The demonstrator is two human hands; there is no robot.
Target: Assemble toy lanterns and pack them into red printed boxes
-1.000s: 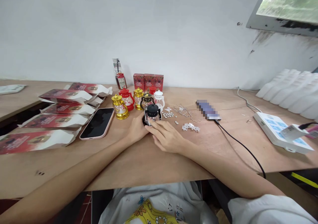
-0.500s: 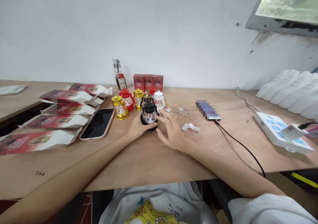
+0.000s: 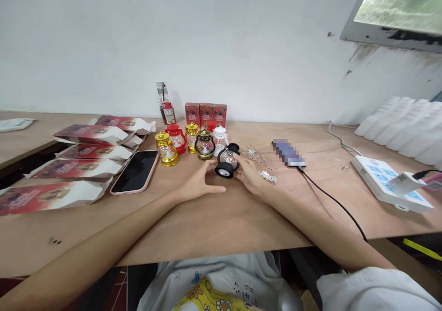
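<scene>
Head view: plywood table [image 3: 207,230] against white wall [image 3: 207,48]; right hand [image 3: 253,176] clamps tilted black lantern [image 3: 226,163], left hand [image 3: 200,186] spread.

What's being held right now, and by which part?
The right hand holds the black lantern, tipped on its side, gripped at its glass middle. The left hand lies open on the table by its base, gripping nothing.

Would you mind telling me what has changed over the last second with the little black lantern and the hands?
The black lantern moved rightwards and tipped from upright onto its side. The left hand let go and lies open beside it; the right hand now grips it. The other lanterns, phone and boxes stayed put.
</scene>
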